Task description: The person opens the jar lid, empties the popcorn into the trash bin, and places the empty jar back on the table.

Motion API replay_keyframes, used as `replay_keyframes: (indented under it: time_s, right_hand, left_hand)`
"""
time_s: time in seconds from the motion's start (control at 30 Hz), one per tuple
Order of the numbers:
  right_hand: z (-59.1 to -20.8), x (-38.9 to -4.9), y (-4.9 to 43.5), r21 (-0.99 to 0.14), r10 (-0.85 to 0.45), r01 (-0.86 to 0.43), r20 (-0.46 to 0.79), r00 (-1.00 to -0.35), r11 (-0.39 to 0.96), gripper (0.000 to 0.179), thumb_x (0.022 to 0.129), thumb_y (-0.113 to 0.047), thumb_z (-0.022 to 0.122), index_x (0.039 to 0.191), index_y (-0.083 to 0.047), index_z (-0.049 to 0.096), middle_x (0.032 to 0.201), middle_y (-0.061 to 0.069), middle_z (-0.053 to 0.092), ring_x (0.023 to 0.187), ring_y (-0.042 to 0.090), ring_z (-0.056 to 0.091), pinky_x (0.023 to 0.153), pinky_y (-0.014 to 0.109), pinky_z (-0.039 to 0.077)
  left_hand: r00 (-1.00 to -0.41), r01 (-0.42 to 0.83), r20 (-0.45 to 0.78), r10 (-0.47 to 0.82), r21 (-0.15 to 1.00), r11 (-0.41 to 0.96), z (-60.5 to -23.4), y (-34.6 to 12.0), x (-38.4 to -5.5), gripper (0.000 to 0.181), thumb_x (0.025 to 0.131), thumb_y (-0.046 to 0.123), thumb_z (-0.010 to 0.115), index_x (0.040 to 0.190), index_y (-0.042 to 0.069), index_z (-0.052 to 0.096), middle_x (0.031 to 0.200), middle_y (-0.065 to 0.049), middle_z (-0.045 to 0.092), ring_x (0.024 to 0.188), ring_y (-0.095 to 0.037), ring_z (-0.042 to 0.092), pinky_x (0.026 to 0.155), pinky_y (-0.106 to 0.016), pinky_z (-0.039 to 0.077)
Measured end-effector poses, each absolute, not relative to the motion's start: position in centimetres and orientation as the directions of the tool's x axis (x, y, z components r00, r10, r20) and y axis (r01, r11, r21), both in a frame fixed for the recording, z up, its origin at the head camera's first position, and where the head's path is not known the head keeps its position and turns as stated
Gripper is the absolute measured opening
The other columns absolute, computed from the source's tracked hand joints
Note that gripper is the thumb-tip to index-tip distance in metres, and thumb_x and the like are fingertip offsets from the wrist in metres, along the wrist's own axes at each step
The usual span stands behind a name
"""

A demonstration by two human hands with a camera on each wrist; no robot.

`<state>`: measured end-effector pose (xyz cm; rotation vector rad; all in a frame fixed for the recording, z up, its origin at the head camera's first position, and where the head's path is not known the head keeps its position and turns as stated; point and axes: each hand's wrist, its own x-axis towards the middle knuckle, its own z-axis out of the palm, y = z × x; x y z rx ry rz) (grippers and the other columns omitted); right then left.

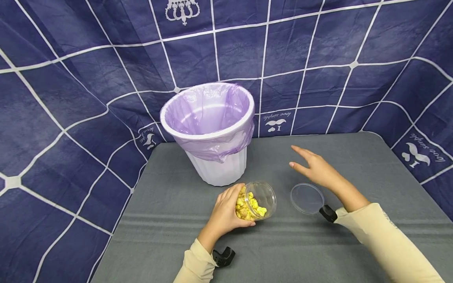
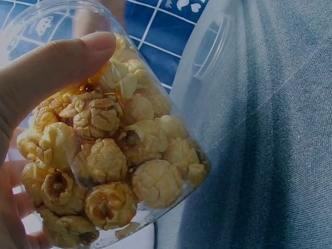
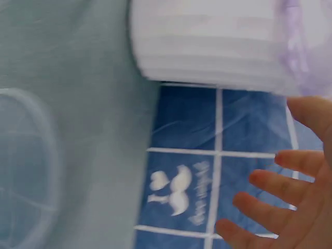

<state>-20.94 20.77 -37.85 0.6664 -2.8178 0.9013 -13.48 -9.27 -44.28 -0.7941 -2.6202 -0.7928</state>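
My left hand (image 1: pixel 226 210) grips a clear plastic jar (image 1: pixel 267 198) of yellow popcorn (image 1: pixel 244 206), tilted with its uncovered mouth toward the right. Close up in the left wrist view, the thumb (image 2: pixel 62 62) lies across the jar's side and the popcorn (image 2: pixel 104 161) fills much of the inside. My right hand (image 1: pixel 318 169) is held above the table with fingers spread and nothing in it. Just below that hand, a clear round lid (image 1: pixel 307 198) lies flat on the table; part of the lid (image 3: pixel 28 171) also shows in the right wrist view.
A white bin (image 1: pixel 221 169) lined with a thin purple bag (image 1: pixel 223 145) stands behind the jar, its top uncovered. Grey cloth covers the table (image 1: pixel 170 232). A blue curtain with white grid lines (image 1: pixel 293 51) hangs behind and along both sides.
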Motion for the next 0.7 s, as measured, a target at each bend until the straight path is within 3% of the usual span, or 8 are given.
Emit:
replay_keyframes:
  time_s: [0.3,0.5,0.7]
  right_hand:
    - [-32.2,-23.6,17.4,-0.802,-0.311,-0.389,0.267,-0.912,0.453,0.054,0.091,-0.024,0.052,0.137,-0.001,0.033,0.129,0.02,0.045,0.115,0.034,0.045,0.093,0.045,0.036]
    - [-29.7,-25.0,15.0,-0.87,-0.276,-0.357,0.27,-0.922,0.34,0.054,0.093,-0.027,0.049,0.137,0.0,0.032,0.13,0.018,0.045,0.114,0.028,0.047,0.092,0.041,0.038]
    - [-28.5,-26.8,13.2,-0.889,-0.257,-0.312,0.232,-0.938,0.336,0.058,0.092,-0.032,0.048,0.137,0.0,0.031,0.132,0.018,0.043,0.112,0.029,0.048,0.089,0.04,0.041]
  left_hand:
    - [-0.803,0.585,0.416,0.426,0.414,0.698,-44.4,-9.2,-13.5,0.104,0.047,0.05,0.082,0.131,0.01,0.038,0.128,-0.001,0.044,0.117,-0.017,0.039,0.09,-0.039,0.035]
    - [-0.81,0.578,0.405,0.424,0.427,0.696,-44.1,-9.2,-13.6,0.104,0.047,0.048,0.083,0.132,0.01,0.038,0.128,-0.002,0.044,0.118,-0.017,0.039,0.092,-0.039,0.034]
    - [-0.815,0.572,0.399,0.42,0.435,0.696,-44.2,-9.3,-13.6,0.104,0.046,0.048,0.084,0.131,0.01,0.038,0.128,-0.002,0.044,0.118,-0.017,0.039,0.091,-0.039,0.034]
